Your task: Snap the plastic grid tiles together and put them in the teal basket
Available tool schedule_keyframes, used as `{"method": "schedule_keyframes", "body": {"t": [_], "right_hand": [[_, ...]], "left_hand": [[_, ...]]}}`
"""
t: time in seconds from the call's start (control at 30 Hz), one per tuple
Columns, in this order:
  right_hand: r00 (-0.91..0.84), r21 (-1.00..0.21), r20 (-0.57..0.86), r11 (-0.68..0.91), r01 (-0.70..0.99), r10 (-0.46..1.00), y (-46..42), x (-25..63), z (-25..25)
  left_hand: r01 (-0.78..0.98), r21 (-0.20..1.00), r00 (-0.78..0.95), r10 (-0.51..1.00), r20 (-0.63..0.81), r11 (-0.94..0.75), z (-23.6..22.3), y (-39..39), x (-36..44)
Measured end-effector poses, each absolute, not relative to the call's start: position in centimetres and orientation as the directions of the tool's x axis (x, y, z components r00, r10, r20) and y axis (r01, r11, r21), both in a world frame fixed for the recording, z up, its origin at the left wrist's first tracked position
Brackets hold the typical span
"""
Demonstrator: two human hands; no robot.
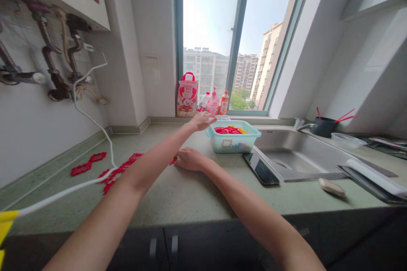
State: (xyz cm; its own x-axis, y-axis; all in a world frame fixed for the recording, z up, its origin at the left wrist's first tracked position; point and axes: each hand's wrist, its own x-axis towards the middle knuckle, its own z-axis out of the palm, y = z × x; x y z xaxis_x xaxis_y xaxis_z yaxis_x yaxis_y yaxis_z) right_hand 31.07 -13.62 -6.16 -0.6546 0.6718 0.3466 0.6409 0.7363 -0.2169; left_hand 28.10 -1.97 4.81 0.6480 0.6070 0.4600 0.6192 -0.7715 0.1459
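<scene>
My left hand (204,121) reaches to the left rim of a pale turquoise plastic basin (235,146), fingers stretched out and nothing visible in them. Inside the basin lies a heap of small red pieces (227,130), with yellow ones (242,130) at its right. My right hand (191,159) rests low over the counter, fingers closed on a small red plastic piece (173,161) that shows at their tips. Farther left, several red openwork pieces (129,162) lie joined on the counter, partly hidden by my left forearm. Another joined red pair (89,164) sits beside them.
A white cable (110,135) crosses the red pieces. Right of the basin are a black phone (260,169), a steel sink (295,152) and a soap-like bar (331,187). A red-handled bag (187,97) and bottles (213,101) stand by the window.
</scene>
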Motion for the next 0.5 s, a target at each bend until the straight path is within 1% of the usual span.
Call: {"method": "schedule_keyframes", "body": {"t": [0.1,0.17,0.23,0.33,0.43,0.5], "right_hand": [[-0.628,-0.236,0.312,0.698,0.676,0.713,-14.3,31.4,-5.6],[-0.623,-0.243,0.311,0.694,0.678,0.718,-14.7,31.4,-5.4],[-0.619,-0.246,0.313,0.691,0.680,0.720,-15.0,31.4,-5.2],[-0.592,-0.229,0.306,0.661,0.715,0.746,-15.5,31.0,-5.1],[-0.530,-0.209,0.317,0.603,0.770,0.786,-16.0,30.3,-5.1],[-0.483,-0.197,0.335,0.561,0.804,0.809,-16.3,29.6,-5.2]], "left_hand": [[0.554,0.112,0.671,0.523,0.526,-0.825,4.5,-3.1,21.5],[0.546,0.135,0.679,0.530,0.507,-0.827,4.2,-3.9,15.3],[0.589,0.210,0.644,0.610,0.462,-0.780,4.0,-4.7,8.3],[0.694,0.369,0.498,0.782,0.374,-0.619,3.2,-6.7,-2.2],[0.776,0.369,0.421,0.856,0.301,-0.511,0.9,-9.8,-9.7],[0.818,0.321,0.422,0.878,0.227,-0.477,-1.5,-12.1,-12.2]]}}
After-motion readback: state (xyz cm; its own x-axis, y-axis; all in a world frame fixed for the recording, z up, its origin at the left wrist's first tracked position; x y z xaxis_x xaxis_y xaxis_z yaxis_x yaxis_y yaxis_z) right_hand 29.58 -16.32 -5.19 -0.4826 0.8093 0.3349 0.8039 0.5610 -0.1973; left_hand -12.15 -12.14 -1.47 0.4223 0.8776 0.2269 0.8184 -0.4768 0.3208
